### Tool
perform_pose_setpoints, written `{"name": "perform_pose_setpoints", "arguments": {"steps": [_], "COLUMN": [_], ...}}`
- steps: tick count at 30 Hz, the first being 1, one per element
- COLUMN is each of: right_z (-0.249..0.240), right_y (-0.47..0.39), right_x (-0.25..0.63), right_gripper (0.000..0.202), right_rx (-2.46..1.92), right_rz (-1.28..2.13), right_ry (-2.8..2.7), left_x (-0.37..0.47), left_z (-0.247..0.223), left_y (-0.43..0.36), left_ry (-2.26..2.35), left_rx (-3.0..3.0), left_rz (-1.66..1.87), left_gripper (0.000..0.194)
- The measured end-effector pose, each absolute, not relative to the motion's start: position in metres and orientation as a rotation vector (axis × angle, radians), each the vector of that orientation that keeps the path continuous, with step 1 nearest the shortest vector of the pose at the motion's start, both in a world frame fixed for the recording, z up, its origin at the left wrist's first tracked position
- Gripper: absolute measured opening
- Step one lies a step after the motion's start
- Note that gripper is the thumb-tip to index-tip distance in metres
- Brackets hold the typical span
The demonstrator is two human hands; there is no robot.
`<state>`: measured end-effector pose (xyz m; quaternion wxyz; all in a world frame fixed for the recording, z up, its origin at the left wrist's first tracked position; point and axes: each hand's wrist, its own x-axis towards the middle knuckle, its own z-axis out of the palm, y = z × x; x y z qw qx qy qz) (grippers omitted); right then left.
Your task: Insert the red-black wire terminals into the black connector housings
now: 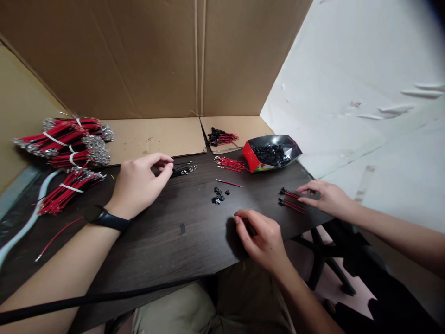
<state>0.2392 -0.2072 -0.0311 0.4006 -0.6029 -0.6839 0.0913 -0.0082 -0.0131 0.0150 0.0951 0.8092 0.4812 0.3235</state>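
My left hand (144,183), with a dark band at the wrist, is closed in a pinch at the left end of a thin black wire (182,163). Just below lie several more black wires (184,171) with metal tips. My right hand (262,236) hovers at the table's front edge, fingers curled together; what they hold, if anything, is hidden. Small black connector housings (218,198) lie loose above and left of it. A single red wire (230,183) lies behind them, and a row of red wires (229,164) farther back.
Another person's hand (325,195) touches red-and-black wires with black connectors (285,191) at right. A red-and-black bag (253,157) holds black housings. Finished-looking wired connectors (220,137) lie on cardboard. Tied red wire bundles (69,139) crowd the left, near a pale cable (31,222).
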Motion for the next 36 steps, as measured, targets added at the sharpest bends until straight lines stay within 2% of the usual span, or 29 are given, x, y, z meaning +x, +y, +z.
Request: {"name": "perform_pose_setpoints", "arguments": {"steps": [15,22,29,36], "right_z": [-0.031,-0.035,-0.025,-0.016], "right_y": [-0.207,-0.206,-0.197,-0.172], "right_x": [0.242,0.241,0.247,0.268], "right_gripper": [0.012,0.030,0.018,0.020], "right_rx": [-1.490,-1.501,-1.552,-1.682], "right_rz": [0.249,0.181,0.309,0.202], "right_ry": [-1.717,-1.608,-1.537,-1.605], "left_x": [-0.009,-0.009,-0.012,-0.014], "left_z": [0.020,0.021,0.015,0.013], "left_y": [-0.016,-0.015,-0.011,-0.008], "left_ry": [1.437,1.436,1.380,1.414], "left_rx": [2.414,2.408,2.435,2.544], "left_rz": [0.912,0.900,0.787,0.785], "left_gripper": [0.021,0.021,0.019,0.023]}}
